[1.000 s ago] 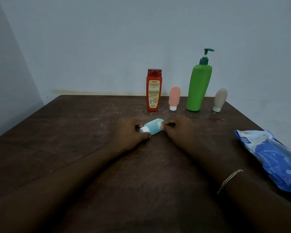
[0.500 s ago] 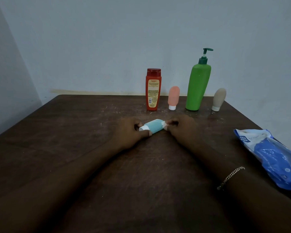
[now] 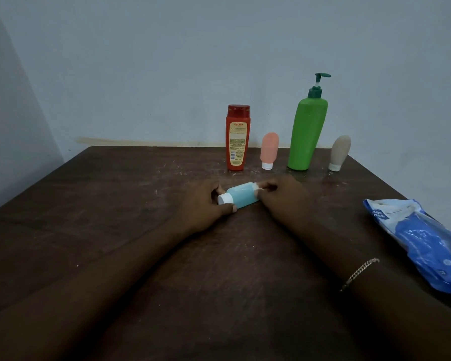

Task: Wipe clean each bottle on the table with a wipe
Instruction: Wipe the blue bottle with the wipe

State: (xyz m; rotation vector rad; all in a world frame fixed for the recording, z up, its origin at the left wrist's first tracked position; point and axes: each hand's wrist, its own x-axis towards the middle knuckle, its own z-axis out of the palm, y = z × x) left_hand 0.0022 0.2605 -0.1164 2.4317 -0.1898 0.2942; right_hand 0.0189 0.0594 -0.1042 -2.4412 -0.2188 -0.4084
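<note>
Head view: the blue bottle [image 3: 242, 195] lies on its side at mid-table [image 3: 115, 204]. The left hand [image 3: 203, 204] grips its capped end and the right hand [image 3: 281, 196] pinches a white wipe [image 3: 258, 187] against its base, so this one appears to be mid-wipe. Count: five bottles, namely blue plus red [image 3: 236, 138], pink [image 3: 269, 149], green [image 3: 307, 134] and beige [image 3: 339, 152] standing along the far edge, wiped or not cannot be told; one wipe; one pack [image 3: 422, 243].
</note>
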